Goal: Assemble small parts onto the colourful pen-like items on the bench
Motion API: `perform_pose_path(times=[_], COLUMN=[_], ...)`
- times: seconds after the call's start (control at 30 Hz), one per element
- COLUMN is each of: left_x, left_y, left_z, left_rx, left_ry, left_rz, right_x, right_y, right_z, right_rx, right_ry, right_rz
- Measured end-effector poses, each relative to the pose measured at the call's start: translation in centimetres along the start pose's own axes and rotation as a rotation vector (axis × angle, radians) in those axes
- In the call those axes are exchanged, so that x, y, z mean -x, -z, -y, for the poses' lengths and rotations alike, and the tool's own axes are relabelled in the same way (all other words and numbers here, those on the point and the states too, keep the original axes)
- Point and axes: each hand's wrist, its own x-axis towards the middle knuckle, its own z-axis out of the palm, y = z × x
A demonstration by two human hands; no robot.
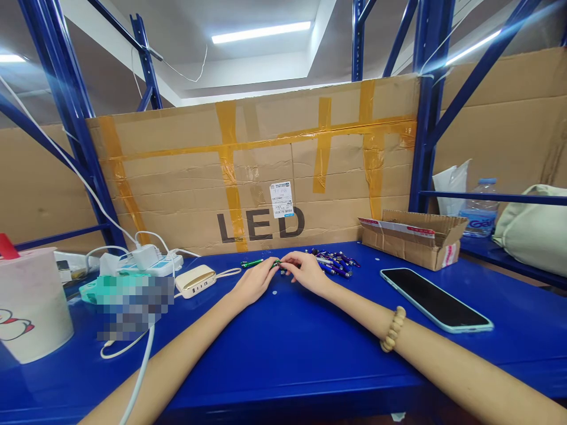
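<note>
**Left hand (254,281) and right hand (305,273) meet over a small green piece (277,265) on a blue tabletop (283,354)**

The fingertips of both hands come together and pinch the small green piece, which is too small to identify, just above the tabletop. A green pen-like stick (251,263) lies just beside the left hand's fingertips. Just past the right hand's fingers sits a loose heap of purple and silver pens (332,261). A bead bracelet (393,329) circles the right wrist.

To the right, a black phone in a pale blue case (436,300) lies well clear of the right hand, and beyond it stands a small open cardboard box (414,239). To the left, near the left hand, lies a cream power bank (195,281) with a looped cord. Behind that sits a white power strip (150,264) with plugs in it. A pixelated patch (133,301) hides a teal item, and a white cable (137,378) runs past the left forearm. A white tub (31,304) stands at the far left. A large taped cardboard sheet printed LED (248,171) rises behind the tabletop, between blue shelf uprights (425,100). On the shelf to the right are a water bottle (481,209) and a pale green bag (534,230).
</note>
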Motion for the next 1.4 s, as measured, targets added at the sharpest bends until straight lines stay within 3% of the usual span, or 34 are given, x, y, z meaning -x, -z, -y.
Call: perform_pose_path(times=[0.13,0.27,0.5,0.67,0.9,1.1,1.4], left_x=[0.05,0.14,0.14,0.17,-0.05,-0.26,-0.19], left_y=[-0.41,-0.72,-0.36,-0.35,-0.45,-0.74,-0.5], left_z=[0.41,0.53,0.17,0.03,0.0,0.64,0.44], left_rx=[-0.014,-0.039,0.027,0.034,0.093,0.161,0.212], left_ry=[-0.03,-0.028,-0.003,0.034,0.13,0.211,0.314], left_rz=[-0.051,-0.078,-0.003,0.044,-0.076,-0.117,-0.127], right_x=[0.02,-0.01,-0.1,-0.01,-0.2,-0.23,-0.28], right_y=[0.04,0.43,0.93,0.45,0.43,0.48,0.44], right_z=[-0.08,-0.13,-0.37,-0.17,-0.02,-0.04,-0.62], right_rx=[0.006,0.155,0.425,0.365,0.102,-0.042,-0.026], right_ry=[0.069,0.166,0.376,0.367,0.208,-0.012,0.027], right_rz=[-0.038,-0.09,-0.073,-0.113,-0.162,-0.014,0.06])
